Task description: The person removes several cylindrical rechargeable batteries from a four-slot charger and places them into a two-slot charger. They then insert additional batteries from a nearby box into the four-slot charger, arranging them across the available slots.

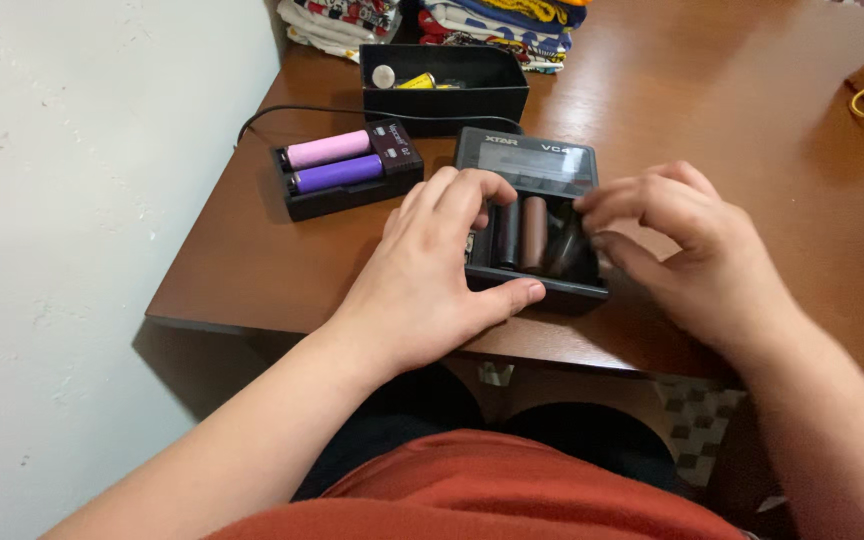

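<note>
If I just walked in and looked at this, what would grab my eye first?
Probably the two hands, left hand and right hand, meeting over a black battery charger at the table's near edge. Next, the pink battery and purple battery in a smaller charger to the left.

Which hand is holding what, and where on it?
Left hand braces the black charger at its near-left edge. Right hand fingertips pinch a dark battery; exact hold blurred.

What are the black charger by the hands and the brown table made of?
The black charger looks like hard matte plastic: moulded edges, dull sheen, with a glossier dark screen at its far end. The table looks like wood or a wood-look top with a smooth, slightly shiny finish; faint grain and soft reflections show, but the picture cannot settle which.
</note>
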